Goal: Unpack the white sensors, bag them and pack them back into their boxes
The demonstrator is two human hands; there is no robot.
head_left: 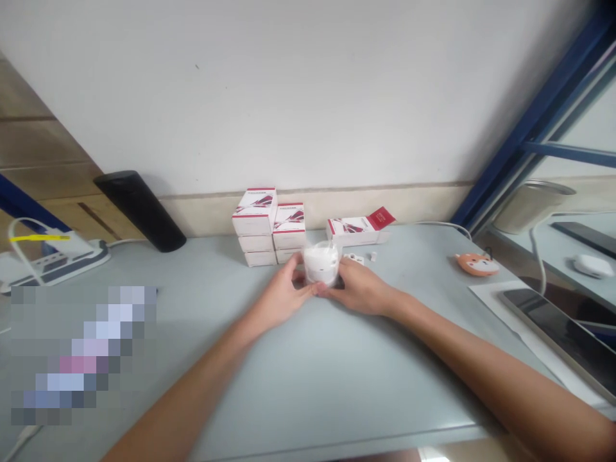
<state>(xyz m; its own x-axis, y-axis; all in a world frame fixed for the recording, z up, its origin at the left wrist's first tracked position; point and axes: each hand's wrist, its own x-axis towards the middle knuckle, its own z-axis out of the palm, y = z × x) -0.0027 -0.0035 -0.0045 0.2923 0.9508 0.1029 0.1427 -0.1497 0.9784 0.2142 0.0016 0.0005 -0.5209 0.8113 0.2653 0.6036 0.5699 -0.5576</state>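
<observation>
Between my two hands stands a round white device [321,264] in a clear plastic bag, near the middle of the table. My left hand [285,289] curls around its left side, thumb at the front. From the right, my right hand [362,285] closes on it, and the thumbs meet low at its front. Just behind lies an opened white and red box [353,232] with its red flap raised. Small white parts [355,258] lie to the right of the device, partly hidden by my right hand. Stacked white and red boxes [255,224] stand behind my left hand.
At the left are a black cylinder [142,212] leaning by the wall, a power strip [62,263] with a cable, and a blurred-out object [91,356]. On the right of the table [298,385] are an orange animal-shaped item [476,264] and a dark-screened phone [553,327] on white paper.
</observation>
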